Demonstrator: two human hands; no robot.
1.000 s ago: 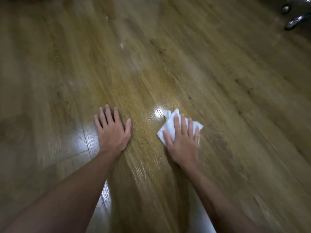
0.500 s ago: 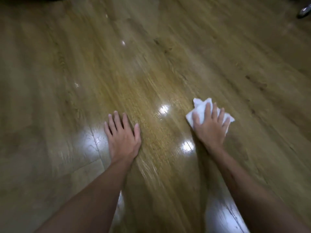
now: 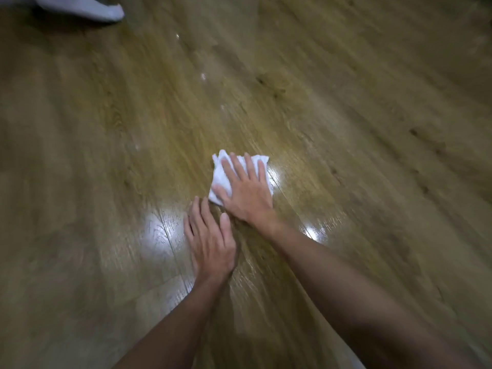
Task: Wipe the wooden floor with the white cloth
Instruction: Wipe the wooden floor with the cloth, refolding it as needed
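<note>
Head view: floor [image 3: 346,107] of glossy wood planks fills the frame. Right hand [image 3: 246,191] presses flat, fingers spread straight, on the cloth [image 3: 219,177], which lies bunched beneath its fingers. Left hand [image 3: 210,239] rests flat on bare floor just beside the cloth's near corner.

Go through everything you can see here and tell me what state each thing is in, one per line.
white cloth: crumpled, flat on the floor under the right hand.
right hand: fingers straight, pressing the cloth.
left hand: flat on the floor, holding nothing.
wooden floor: glossy, with bright glare patches near the hands.
pale object: lying at the top left, unclear what.
</note>
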